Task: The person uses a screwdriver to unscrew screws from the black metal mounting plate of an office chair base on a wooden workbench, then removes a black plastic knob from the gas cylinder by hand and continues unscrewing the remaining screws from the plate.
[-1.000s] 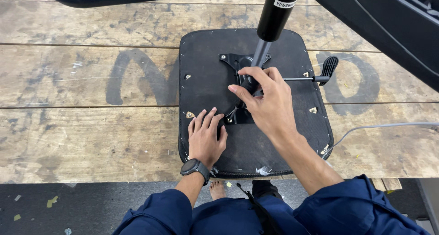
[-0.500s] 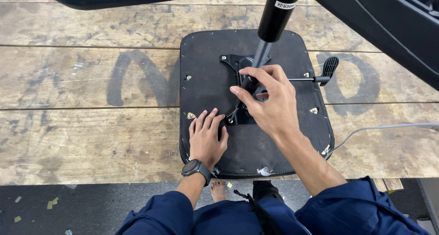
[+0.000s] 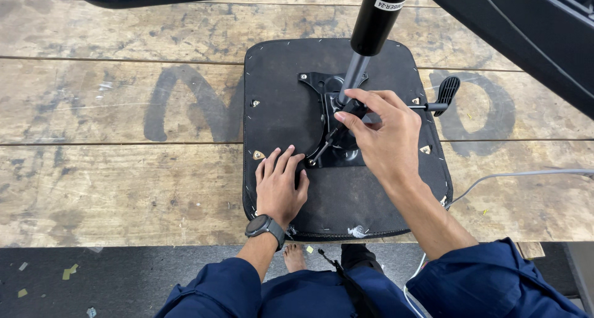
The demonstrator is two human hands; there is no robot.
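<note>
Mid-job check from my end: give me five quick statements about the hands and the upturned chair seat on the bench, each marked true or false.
1. The left hand lies flat on the underside of the black seat pan. True.
2. The right hand grips the plastic-tipped lever. False: its fingers are at the base of the gas lift column, on the metal mounting plate; the lever sticks out untouched to the right.
3. A watch is on the left wrist. True.
4. The seat rests on a steel table. False: it lies on a worn wooden workbench.
5. A grey cable runs across the bench, right of the seat. True.
</note>
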